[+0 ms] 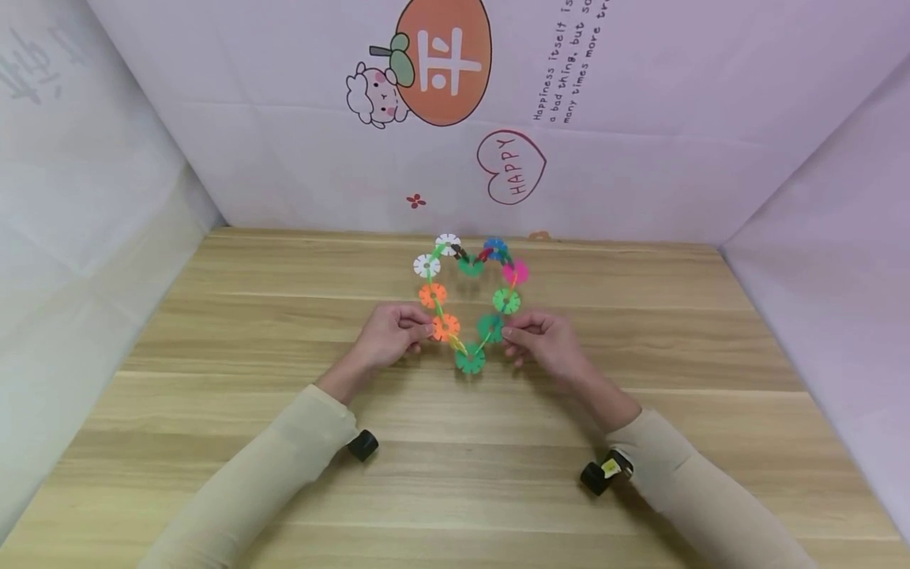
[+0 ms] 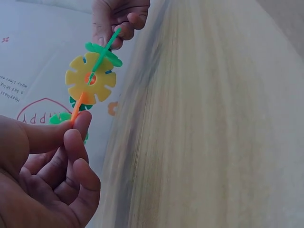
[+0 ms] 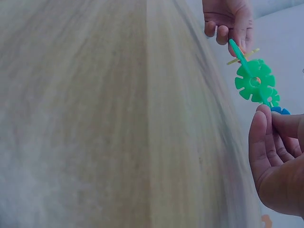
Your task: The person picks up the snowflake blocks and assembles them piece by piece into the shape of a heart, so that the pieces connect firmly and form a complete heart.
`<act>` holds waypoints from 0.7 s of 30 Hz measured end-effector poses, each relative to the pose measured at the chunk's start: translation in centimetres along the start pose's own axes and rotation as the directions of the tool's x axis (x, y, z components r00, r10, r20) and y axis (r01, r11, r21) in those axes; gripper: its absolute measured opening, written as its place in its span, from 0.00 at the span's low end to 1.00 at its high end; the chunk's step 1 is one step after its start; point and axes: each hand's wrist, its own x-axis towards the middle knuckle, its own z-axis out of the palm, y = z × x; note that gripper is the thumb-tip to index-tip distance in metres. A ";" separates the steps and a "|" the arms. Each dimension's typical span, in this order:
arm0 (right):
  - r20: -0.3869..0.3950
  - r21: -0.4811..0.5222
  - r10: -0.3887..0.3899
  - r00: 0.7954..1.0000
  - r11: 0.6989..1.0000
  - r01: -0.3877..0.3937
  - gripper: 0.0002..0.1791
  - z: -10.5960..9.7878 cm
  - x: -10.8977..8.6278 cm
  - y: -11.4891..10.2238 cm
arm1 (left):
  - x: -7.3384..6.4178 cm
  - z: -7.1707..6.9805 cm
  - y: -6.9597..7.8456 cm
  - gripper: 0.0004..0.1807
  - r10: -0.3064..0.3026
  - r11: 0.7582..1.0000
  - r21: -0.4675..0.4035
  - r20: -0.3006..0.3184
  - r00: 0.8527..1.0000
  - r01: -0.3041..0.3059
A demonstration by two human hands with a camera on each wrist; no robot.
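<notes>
Slotted plastic snowflake discs are joined edge to edge into a heart-shaped ring, whose lowest green disc (image 1: pixel 470 359) forms the point. My left hand (image 1: pixel 393 336) pinches an orange disc (image 1: pixel 445 327) on the lower left side between thumb and fingers. Across from it, my right hand (image 1: pixel 543 341) pinches a dark green disc (image 1: pixel 490 328). White discs (image 1: pixel 426 265) sit at the upper left, and blue (image 1: pixel 495 248) and pink (image 1: pixel 516 273) ones at the upper right. In the left wrist view a yellow disc (image 2: pixel 102 88) links the orange and green pieces.
Beneath the hands lies a wood-grain table (image 1: pixel 455 474). A white printed sheet (image 1: pixel 284 158) rises behind its far edge, with white side walls (image 1: pixel 839 237) at left and right. Small black devices (image 1: pixel 363 446) are worn at both wrists.
</notes>
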 end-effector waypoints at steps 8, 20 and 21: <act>0.006 -0.034 0.043 0.999 0.999 -0.042 0.09 -0.2 0.0 0.4 | 0.2 0.0 -0.2 0.03 0.009 0.995 0.097 0.061 0.998 -0.015; 0.054 -0.070 0.076 0.996 0.995 -0.072 0.07 -0.2 -0.1 1.1 | 0.5 0.0 -0.5 0.02 0.019 0.981 0.189 0.148 0.989 -0.047; 0.053 -0.072 0.076 0.996 0.995 -0.072 0.07 -0.1 -0.1 1.1 | 0.5 0.1 -0.5 0.02 0.018 0.980 0.195 0.150 0.989 -0.048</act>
